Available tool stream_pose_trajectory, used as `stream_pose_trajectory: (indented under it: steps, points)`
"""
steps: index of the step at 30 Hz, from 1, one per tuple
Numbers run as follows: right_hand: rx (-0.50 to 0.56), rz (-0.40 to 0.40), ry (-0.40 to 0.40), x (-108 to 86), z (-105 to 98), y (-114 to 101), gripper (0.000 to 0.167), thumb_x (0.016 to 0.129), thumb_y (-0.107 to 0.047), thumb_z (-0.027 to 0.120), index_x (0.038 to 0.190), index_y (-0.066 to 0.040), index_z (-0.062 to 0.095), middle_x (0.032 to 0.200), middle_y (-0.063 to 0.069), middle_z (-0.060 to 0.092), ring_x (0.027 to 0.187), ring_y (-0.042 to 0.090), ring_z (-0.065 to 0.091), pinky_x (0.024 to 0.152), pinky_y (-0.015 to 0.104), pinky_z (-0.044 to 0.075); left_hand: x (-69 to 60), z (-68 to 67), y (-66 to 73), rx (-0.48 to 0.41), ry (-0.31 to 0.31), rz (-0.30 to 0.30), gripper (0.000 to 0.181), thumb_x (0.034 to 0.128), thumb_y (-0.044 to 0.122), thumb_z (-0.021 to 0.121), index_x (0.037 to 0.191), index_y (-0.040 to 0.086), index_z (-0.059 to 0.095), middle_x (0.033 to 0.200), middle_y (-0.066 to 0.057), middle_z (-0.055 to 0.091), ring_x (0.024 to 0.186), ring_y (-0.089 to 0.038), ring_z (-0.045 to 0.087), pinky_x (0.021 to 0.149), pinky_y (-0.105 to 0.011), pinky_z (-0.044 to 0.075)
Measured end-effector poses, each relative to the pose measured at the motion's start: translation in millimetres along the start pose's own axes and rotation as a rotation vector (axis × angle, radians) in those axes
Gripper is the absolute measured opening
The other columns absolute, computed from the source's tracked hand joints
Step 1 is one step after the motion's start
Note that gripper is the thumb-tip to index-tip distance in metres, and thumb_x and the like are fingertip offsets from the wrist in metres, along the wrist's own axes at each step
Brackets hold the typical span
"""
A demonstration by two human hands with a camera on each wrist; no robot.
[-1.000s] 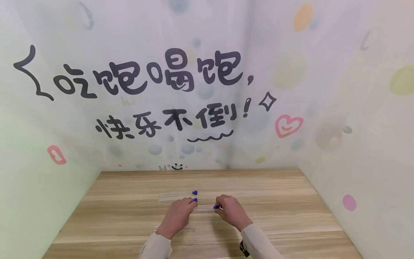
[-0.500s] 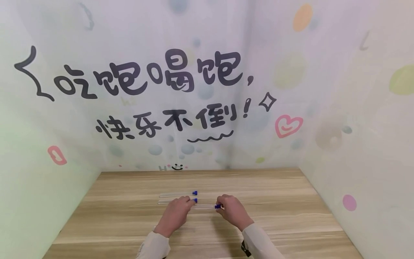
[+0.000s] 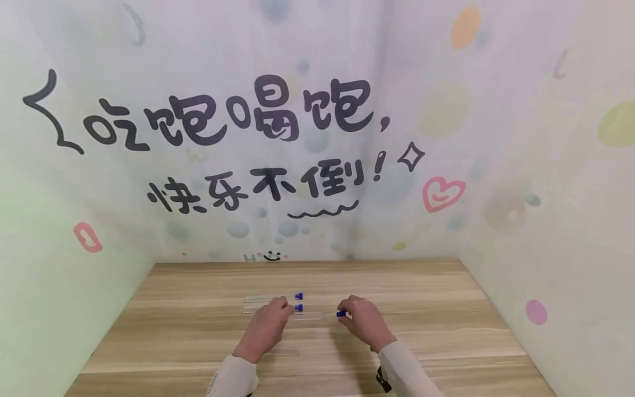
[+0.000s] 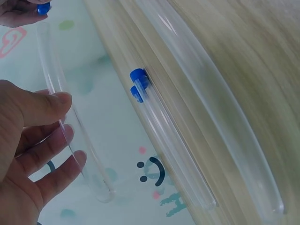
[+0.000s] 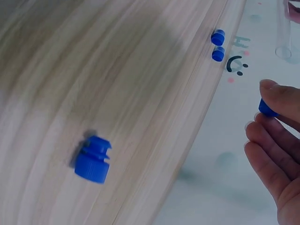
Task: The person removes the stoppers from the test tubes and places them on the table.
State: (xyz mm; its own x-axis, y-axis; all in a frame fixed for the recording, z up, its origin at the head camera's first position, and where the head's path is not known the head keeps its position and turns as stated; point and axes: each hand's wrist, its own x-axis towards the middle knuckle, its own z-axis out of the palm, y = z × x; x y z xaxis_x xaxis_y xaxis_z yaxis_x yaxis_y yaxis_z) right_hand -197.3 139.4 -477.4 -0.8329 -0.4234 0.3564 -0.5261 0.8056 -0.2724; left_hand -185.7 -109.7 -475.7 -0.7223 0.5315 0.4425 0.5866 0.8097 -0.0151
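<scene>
My left hand (image 3: pixel 265 331) (image 4: pixel 40 136) pinches a clear, open-ended tube (image 3: pixel 308 316) (image 4: pixel 91 154) between thumb and fingers, tilted slightly above the table. To its right, my right hand (image 3: pixel 367 322) (image 5: pixel 281 136) pinches a small blue cap (image 3: pixel 340 314) (image 5: pixel 268 108), apart from the tube's open end. Two blue-capped tubes (image 3: pixel 268 299) (image 4: pixel 164 126) lie side by side beyond the left hand. Nearer me rests another clear tube (image 4: pixel 225 108), its upper end out of the left wrist view. A loose blue cap (image 5: pixel 93 160) lies on the table in the right wrist view.
The wood-grained table (image 3: pixel 421 298) meets a patterned back wall (image 3: pixel 317 237) at its far edge. Side walls (image 3: pixel 555 237) stand to the left and right, printed with coloured spots and drawings.
The blue cap has come away from the tube's end and moved right with my right hand. My left hand has shifted slightly left, still holding the tube.
</scene>
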Motion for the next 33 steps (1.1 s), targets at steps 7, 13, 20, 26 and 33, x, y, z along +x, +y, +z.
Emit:
stream_pose_trajectory:
  steps: [7, 13, 20, 26, 33]
  points:
    - [0.011, 0.045, -0.018, -1.7, -5, 4, 0.015, 0.076, -0.012, 0.079, 0.081, -0.012, 0.065, 0.076, -0.001, 0.065, 0.066, 0.010, 0.058, 0.058, 0.023, 0.047, -1.3, 0.0, -1.5, -0.007, 0.002, -0.012, 0.017, 0.0790, -0.005, 0.070, 0.086, 0.009, 0.067, 0.078, 0.001, 0.053, 0.070, -0.012, 0.053, 0.055, -0.023, 0.046]
    - [0.006, 0.048, -0.001, -5.6, -6, 8, 0.015, 0.074, -0.011, 0.080, 0.080, -0.011, 0.065, 0.076, -0.001, 0.063, 0.067, 0.012, 0.058, 0.058, 0.023, 0.048, -3.0, 2.2, -4.1, -0.004, 0.001, -0.024, 0.017, 0.0781, -0.006, 0.071, 0.085, 0.010, 0.066, 0.077, 0.002, 0.053, 0.069, -0.013, 0.053, 0.055, -0.023, 0.047]
    - [-0.002, 0.086, -0.005, -7.4, -7, 13, 0.016, 0.073, -0.009, 0.080, 0.078, -0.011, 0.065, 0.074, -0.002, 0.062, 0.065, 0.009, 0.056, 0.057, 0.022, 0.046, -5.7, 5.1, -7.9, -0.011, 0.006, -0.040, 0.018, 0.0773, -0.006, 0.071, 0.085, 0.010, 0.065, 0.077, 0.002, 0.052, 0.070, -0.013, 0.053, 0.055, -0.024, 0.047]
    - [-0.001, 0.107, -0.006, -10.4, -7, 17, 0.013, 0.074, -0.007, 0.079, 0.078, -0.012, 0.067, 0.076, -0.001, 0.066, 0.067, 0.011, 0.059, 0.060, 0.024, 0.049, -7.8, 6.3, -10.8, -0.033, -0.020, -0.069, 0.019, 0.0776, -0.006, 0.070, 0.087, 0.010, 0.066, 0.078, 0.002, 0.054, 0.072, -0.013, 0.054, 0.059, -0.024, 0.048]
    - [-0.030, 0.137, -0.002, -14.9, -6, 28, 0.011, 0.074, -0.009, 0.079, 0.078, -0.012, 0.069, 0.076, -0.003, 0.065, 0.068, 0.011, 0.060, 0.060, 0.025, 0.050, -10.3, 7.7, -14.4, -0.057, -0.032, -0.094, 0.019, 0.0771, -0.006, 0.070, 0.087, 0.009, 0.067, 0.077, 0.001, 0.055, 0.071, -0.014, 0.056, 0.059, -0.024, 0.049]
